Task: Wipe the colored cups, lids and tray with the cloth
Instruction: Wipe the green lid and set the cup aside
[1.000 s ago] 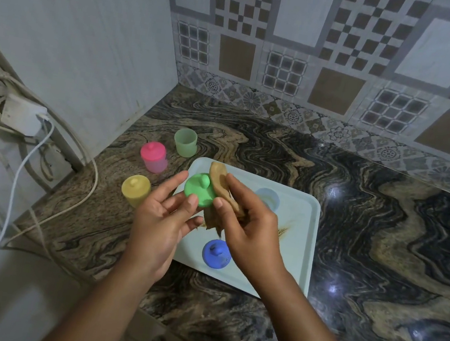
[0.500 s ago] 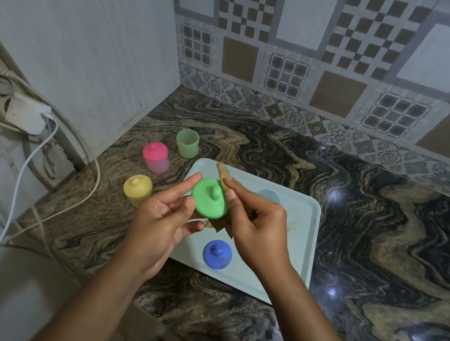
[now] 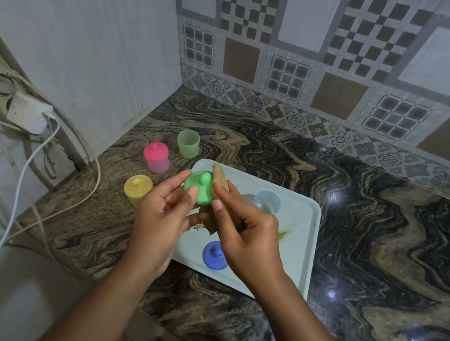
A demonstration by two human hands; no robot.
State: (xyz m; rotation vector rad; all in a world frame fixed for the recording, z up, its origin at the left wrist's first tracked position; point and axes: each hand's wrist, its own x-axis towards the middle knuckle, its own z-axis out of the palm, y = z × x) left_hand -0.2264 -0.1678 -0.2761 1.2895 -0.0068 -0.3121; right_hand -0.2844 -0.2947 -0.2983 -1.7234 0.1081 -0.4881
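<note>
1. Left hand: fingers curled, thumb on the face of the green lid. It holds the lid in the air with the knob toward the camera, over the tray's far-left corner.
2. Right hand: pinches the tan cloth against the lid's right edge, with the rest bunched under the palm.
3. Versus 0.5 s ago: the lid is slightly further left. More cloth shows at its right, where only a thin tip showed.
4. Tray on bench: blue lid near, partly behind the right hand. Pale blue cup far. Both unmoved.
5. Bench left of tray: yellow cup and pink cup, both lidded. Green cup is uncovered, farthest. All unmoved.
</note>
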